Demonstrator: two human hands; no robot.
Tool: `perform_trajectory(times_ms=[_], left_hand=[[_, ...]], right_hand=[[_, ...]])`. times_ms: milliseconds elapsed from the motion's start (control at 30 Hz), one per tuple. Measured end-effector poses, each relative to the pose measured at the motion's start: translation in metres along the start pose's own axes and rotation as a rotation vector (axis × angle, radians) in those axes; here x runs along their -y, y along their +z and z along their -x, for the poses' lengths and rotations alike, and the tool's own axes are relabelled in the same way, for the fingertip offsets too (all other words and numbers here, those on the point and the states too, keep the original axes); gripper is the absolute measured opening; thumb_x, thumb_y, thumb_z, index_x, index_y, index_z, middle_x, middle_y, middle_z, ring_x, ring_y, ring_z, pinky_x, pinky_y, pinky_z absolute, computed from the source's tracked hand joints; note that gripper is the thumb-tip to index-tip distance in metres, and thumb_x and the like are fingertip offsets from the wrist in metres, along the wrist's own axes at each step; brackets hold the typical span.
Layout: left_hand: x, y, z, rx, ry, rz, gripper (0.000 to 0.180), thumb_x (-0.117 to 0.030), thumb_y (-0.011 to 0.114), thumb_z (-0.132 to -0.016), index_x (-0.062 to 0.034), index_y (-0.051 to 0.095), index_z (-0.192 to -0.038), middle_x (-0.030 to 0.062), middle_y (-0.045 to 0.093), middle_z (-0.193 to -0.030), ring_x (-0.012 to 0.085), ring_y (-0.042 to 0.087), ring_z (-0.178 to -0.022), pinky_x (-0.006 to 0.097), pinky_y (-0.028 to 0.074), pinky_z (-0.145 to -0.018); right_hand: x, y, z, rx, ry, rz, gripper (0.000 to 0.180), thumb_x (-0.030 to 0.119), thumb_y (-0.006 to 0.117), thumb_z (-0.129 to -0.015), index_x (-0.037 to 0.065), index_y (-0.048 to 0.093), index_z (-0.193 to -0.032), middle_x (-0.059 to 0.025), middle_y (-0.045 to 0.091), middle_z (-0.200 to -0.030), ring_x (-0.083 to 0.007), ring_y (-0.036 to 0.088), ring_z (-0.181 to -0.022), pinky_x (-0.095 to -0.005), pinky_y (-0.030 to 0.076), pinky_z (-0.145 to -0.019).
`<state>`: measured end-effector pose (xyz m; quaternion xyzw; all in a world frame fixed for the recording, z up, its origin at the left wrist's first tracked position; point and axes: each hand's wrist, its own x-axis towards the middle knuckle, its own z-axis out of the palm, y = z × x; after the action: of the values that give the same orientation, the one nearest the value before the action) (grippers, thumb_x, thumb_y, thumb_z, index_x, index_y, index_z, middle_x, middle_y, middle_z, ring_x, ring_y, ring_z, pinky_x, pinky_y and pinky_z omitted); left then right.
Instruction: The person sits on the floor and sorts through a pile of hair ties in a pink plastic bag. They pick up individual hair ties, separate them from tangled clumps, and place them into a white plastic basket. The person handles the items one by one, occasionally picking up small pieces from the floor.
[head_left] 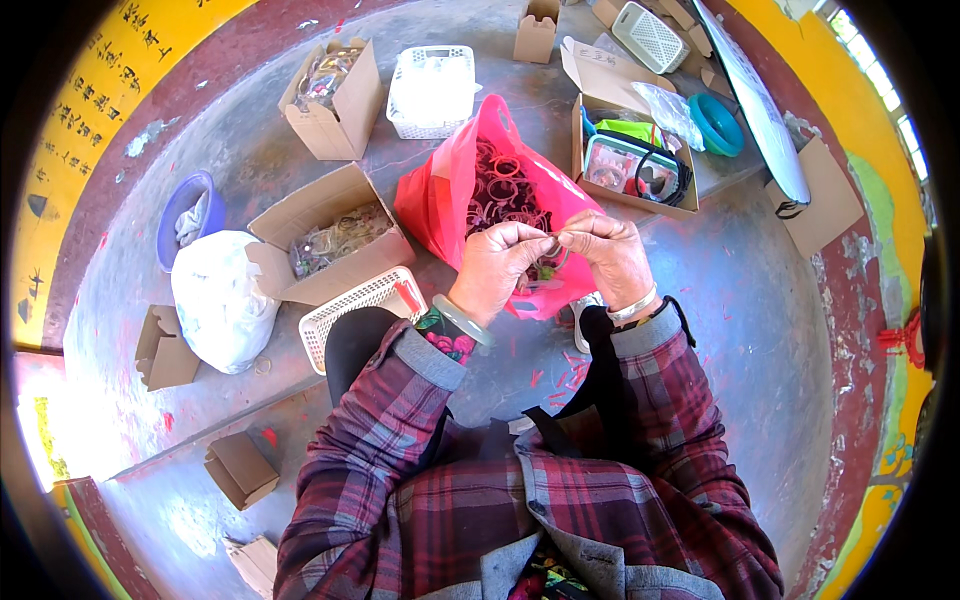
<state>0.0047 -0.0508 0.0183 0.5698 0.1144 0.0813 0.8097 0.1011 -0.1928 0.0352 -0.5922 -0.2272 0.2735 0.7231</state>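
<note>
Over the mouth of a red plastic bag (430, 200), my two hands meet with fingertips nearly touching. My left hand (497, 262) is closed in a pinch, a pale bangle round its wrist. Opposite it, my right hand (612, 258) pinches too, with a light band at the wrist. Whatever lies between the fingertips is too small to make out; a thin, pale greenish loop shows just below them. Inside the bag is a heap of dark and reddish ring-shaped pieces (505, 195), partly covered by my hands.
Left of the bag stand an open cardboard box (340, 275) of small packets, a white basket (318, 325) and a stuffed white bag (225, 300). Behind are another box (345, 110) and a white basket (432, 125). A filled carton (640, 205) and teal basin (715, 125) sit right.
</note>
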Motion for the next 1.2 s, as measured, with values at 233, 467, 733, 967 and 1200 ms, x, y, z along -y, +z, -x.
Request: perform_trajectory(times_ms=[233,467,733,967,1200], left_hand=[[-0.007,0.002,0.003,-0.009,0.005,0.04,0.015,-0.016,0.063,-0.084,-0.0014,0.063,-0.087,0.0,0.058,-0.067,0.0049,0.047,-0.049,0.018,0.038,-0.045],[-0.009,0.0,0.005,-0.058,-0.002,0.076,0.016,-0.017,0.06,-0.086,-0.0007,0.062,-0.089,-0.0001,0.056,-0.066,0.0052,0.046,-0.048,0.019,0.038,-0.045],[-0.005,-0.004,0.004,-0.104,-0.007,0.27,0.024,-0.021,0.052,-0.09,-0.002,0.062,-0.1,0.0002,0.063,-0.086,0.0017,0.049,-0.064,0.016,0.035,-0.05],[-0.009,-0.008,0.0,-0.088,-0.011,0.293,0.023,-0.02,0.058,-0.087,-0.0008,0.062,-0.099,0.003,0.064,-0.087,0.0056,0.053,-0.064,0.019,0.041,-0.056],[-0.006,-0.01,-0.003,-0.06,-0.017,0.26,0.02,-0.017,0.059,-0.086,0.0018,0.062,-0.093,0.0057,0.064,-0.081,0.0091,0.058,-0.071,0.022,0.045,-0.065]], right_hand=[[0.004,0.001,0.001,0.024,-0.034,0.009,0.008,0.004,0.063,-0.079,-0.002,0.066,-0.083,-0.0026,0.061,-0.077,-0.0092,0.055,-0.074,-0.0225,0.042,-0.07],[0.001,0.002,0.002,0.013,-0.006,-0.055,0.012,0.008,0.061,-0.083,-0.001,0.064,-0.09,-0.0047,0.064,-0.083,-0.0106,0.055,-0.077,-0.0245,0.042,-0.073],[-0.001,0.006,-0.001,0.098,0.031,0.258,0.015,0.011,0.06,-0.085,0.0,0.061,-0.095,0.0025,0.059,-0.082,-0.0041,0.051,-0.075,-0.0193,0.041,-0.068],[-0.001,0.001,-0.002,0.165,0.061,0.174,0.011,0.009,0.059,-0.084,0.0,0.06,-0.091,0.0027,0.058,-0.078,-0.0041,0.052,-0.072,-0.0197,0.042,-0.064],[0.003,0.005,0.002,0.214,0.146,0.235,0.009,0.008,0.059,-0.084,0.0,0.06,-0.087,0.0003,0.058,-0.071,-0.0067,0.054,-0.063,-0.0216,0.042,-0.058]])
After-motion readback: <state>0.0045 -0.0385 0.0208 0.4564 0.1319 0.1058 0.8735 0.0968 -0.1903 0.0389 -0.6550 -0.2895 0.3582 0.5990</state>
